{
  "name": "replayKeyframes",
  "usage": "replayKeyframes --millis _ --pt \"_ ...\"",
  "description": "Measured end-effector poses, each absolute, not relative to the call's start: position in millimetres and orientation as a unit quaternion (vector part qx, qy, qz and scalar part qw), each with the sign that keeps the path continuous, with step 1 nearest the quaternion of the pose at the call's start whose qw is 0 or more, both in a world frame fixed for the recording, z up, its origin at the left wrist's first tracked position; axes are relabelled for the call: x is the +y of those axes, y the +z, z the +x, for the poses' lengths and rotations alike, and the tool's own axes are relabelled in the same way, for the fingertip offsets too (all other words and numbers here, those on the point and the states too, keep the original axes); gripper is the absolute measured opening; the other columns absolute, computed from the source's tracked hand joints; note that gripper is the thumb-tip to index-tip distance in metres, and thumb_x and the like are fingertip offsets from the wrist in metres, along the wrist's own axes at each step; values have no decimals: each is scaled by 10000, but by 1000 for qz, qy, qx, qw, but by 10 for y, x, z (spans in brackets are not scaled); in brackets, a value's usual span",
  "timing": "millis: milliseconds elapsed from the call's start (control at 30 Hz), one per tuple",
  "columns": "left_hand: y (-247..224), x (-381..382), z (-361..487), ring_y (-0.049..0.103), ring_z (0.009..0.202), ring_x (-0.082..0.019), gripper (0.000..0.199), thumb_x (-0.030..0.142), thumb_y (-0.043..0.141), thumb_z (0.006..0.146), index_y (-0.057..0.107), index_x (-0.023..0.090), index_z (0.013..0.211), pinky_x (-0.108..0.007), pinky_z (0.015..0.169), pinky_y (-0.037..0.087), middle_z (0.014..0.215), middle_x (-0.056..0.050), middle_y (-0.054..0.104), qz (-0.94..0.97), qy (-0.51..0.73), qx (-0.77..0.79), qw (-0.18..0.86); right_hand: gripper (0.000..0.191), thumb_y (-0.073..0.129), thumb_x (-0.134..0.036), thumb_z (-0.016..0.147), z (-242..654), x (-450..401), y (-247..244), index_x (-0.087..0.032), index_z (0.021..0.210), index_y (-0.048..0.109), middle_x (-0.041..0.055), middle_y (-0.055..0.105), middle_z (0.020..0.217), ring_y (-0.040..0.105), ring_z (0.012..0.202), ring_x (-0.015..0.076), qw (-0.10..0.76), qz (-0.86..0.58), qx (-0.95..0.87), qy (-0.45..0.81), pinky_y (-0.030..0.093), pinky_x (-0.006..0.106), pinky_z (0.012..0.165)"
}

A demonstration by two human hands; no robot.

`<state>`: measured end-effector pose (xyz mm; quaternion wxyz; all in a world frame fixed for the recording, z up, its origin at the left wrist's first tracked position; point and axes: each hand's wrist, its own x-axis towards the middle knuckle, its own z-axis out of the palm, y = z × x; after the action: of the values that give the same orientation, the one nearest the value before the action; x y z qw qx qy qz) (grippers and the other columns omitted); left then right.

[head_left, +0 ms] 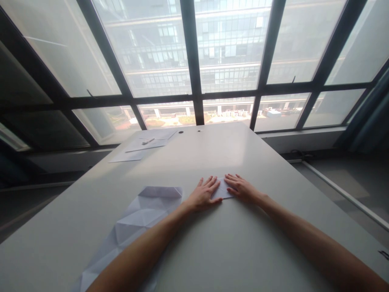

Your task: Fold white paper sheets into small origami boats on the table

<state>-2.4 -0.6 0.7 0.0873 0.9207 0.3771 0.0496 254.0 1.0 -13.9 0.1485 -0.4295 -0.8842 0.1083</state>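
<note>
A small piece of folded white paper (223, 187) lies flat on the white bench (212, 156), just right of the middle of the frame and below its centre line. The left hand (203, 194) rests palm down across its left part and the right hand (241, 187) across its right part. The fingers of both are extended and loosely spread, laid on the paper and grasping nothing.

The paper should be very light and easy to slide on the smooth bench. Its layers probably make it a little stiffer than one sheet, though it could still crease or tear; the edges and corners look the best places to pinch, with flat pressure suiting the folds.

No box, tray or cup shows; loose things lie directly on the bench. A large creased sheet (142, 215) spreads through the lower left, partly behind the left forearm (146, 249). Towards the upper left lie flat white sheets (126, 156), with a small whitish object (148, 141), too small to identify, on top.
</note>
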Motion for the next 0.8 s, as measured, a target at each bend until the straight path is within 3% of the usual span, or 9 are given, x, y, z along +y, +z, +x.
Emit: replayKeyframes --millis 200,500,800 --pt "30 -17 -24 182 1517 -296 757 624 489 935 270 276 1570 -541 1221 96 1628 -75 256 921 68 371 101 551 427 -410 989 2536 17 -148 -197 1498 437 110 346 1586 286 1483 246 151 -436 -880 113 226 459 1216" --pt "31 -39 -27 304 1476 -300 607 557 511 959 438 267 1488 -556 1213 170 1575 -76 383 922 110 356 108 502 438 -375 995 2542 14 -150 -223 1472 474 90 388 1567 323 1467 238 167 -417 -887 110 241 466 1210" --pt "20 -14 -25 403 1428 -243 384 452 400 1037 622 308 1315 -510 1209 224 1477 -19 529 912 141 365 126 433 360 -369 1040 2508 -43 -56 -250 1405 560 47 543 1459 428 1409 213 207 -369 -898 119 306 435 1196"
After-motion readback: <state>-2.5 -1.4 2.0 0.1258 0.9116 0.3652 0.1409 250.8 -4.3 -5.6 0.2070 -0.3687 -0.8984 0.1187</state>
